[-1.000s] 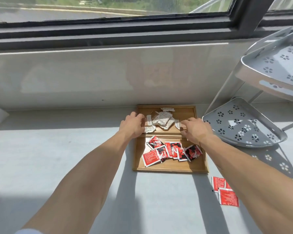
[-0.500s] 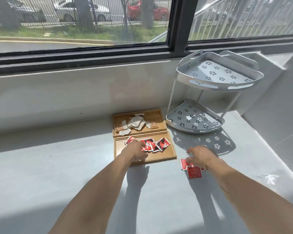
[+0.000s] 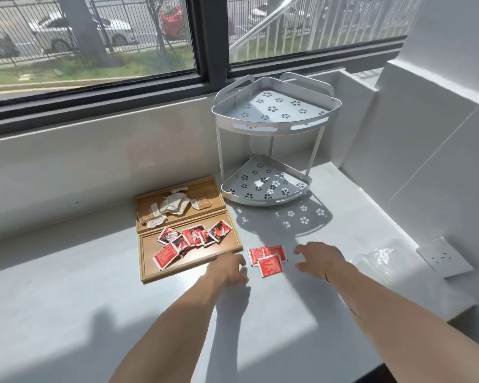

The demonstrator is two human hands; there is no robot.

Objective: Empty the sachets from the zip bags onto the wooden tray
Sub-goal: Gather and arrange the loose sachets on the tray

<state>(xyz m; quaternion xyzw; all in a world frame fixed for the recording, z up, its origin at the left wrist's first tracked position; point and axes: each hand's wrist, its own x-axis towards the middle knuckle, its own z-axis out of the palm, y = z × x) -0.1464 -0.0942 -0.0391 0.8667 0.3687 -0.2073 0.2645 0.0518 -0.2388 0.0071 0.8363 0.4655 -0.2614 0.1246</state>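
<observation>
A two-compartment wooden tray (image 3: pixel 147 261) lies on the grey counter. White sachets (image 3: pixel 172 205) fill its far half and red sachets (image 3: pixel 194 236) its near half. Three red sachets (image 3: pixel 268 261) lie loose on the counter just right of the tray. My left hand (image 3: pixel 228 268) hovers at their left, fingers apart, holding nothing. My right hand (image 3: pixel 320 258) is spread open at their right, also without anything in it. A clear zip bag (image 3: pixel 379 258) lies flat on the counter further right.
A white two-tier corner rack (image 3: pixel 271 150) stands behind the loose sachets, right of the tray. A white wall socket plate (image 3: pixel 444 261) lies at the far right near the counter's edge. A window ledge and wall run along the back.
Both hands left the tray and came back toward me; my left hand moved right off the red sachets to the loose ones, my right lifted off them. The view swung right and up.
</observation>
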